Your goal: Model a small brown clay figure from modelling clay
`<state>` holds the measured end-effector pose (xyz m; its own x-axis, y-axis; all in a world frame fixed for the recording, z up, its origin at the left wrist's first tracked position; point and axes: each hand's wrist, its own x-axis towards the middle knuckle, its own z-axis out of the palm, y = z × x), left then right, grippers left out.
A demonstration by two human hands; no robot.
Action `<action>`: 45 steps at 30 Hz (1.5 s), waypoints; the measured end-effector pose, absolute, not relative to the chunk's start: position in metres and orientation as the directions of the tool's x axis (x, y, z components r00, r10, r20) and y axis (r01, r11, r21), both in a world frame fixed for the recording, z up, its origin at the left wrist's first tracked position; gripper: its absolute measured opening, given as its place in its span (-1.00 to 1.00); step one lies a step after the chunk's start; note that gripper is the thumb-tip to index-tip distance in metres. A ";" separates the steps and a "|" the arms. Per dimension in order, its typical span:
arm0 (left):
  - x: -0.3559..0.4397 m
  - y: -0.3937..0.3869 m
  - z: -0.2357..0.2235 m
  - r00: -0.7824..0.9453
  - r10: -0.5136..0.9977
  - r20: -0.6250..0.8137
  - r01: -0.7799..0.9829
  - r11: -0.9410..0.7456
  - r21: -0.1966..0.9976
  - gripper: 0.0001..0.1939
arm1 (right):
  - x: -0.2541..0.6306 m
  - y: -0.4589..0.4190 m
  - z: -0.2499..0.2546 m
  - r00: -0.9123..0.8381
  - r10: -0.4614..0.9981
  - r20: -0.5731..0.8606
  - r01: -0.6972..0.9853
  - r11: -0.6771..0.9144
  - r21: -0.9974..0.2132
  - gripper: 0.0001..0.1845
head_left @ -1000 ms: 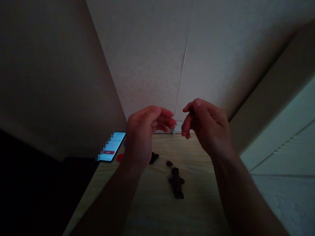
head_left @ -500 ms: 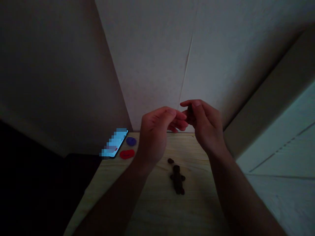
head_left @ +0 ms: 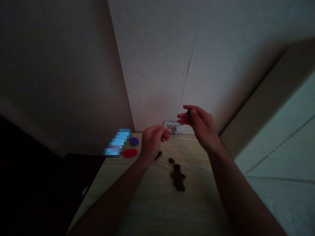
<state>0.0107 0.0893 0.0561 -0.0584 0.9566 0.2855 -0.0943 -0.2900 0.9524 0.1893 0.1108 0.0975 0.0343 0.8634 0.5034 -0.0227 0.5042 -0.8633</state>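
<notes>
My right hand (head_left: 200,121) is raised over the table's far part, a small dark brown lump of modelling clay (head_left: 189,111) pinched between thumb and forefinger while the other fingers stretch out. Lower and to the left is my left hand (head_left: 154,139), its fingers loosely bent and apart, with nothing visible in them. A thin dark piece (head_left: 159,154) on the table is partly hidden by this hand. A flat brown clay figure (head_left: 178,178) with a head, stubby arms and legs lies between my forearms. A small brown clay ball (head_left: 171,160) rests just above its head.
Red clay (head_left: 130,153) and purple clay (head_left: 134,141) lie at the left of the wooden table (head_left: 152,203), beside a lit, blurred phone (head_left: 118,142). Behind the table stands a wall with a socket (head_left: 171,127). A pale cabinet (head_left: 278,141) borders the right side.
My left hand has moved down and away from my right hand, uncovering the wall socket and a thin dark piece on the table. My right hand keeps the clay lump. The view has shifted slightly.
</notes>
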 end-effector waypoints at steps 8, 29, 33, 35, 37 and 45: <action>0.002 0.062 -0.006 0.010 0.975 0.221 0.092 -0.221 0.971 -0.70 | 0.217 0.070 0.046 0.030 0.964 0.264 0.119 0.258 -0.959 -0.49; -0.008 0.045 -0.027 0.131 0.954 0.271 0.265 -0.297 0.917 -0.70 | 0.226 0.058 -0.039 0.112 0.977 0.182 0.125 0.168 -0.978 -0.71; -0.008 0.046 -0.027 0.146 0.947 0.287 0.281 -0.318 0.905 -0.73 | 0.225 0.059 -0.038 0.108 0.978 0.181 0.068 0.174 -0.982 -0.72; -0.008 0.047 -0.028 0.156 0.942 0.298 0.286 -0.332 0.899 -0.72 | 0.224 0.057 -0.036 0.102 0.980 0.171 0.062 0.165 -0.984 -0.66; -0.009 0.048 -0.031 0.169 0.934 0.315 0.287 -0.353 0.890 -0.72 | 0.224 0.055 -0.036 0.093 0.984 0.154 0.084 0.147 -0.986 -0.58; -0.011 0.051 -0.038 0.182 0.919 0.350 0.284 -0.390 0.876 -0.71 | 0.227 0.057 -0.040 0.109 0.972 0.206 0.133 0.191 -0.973 -0.65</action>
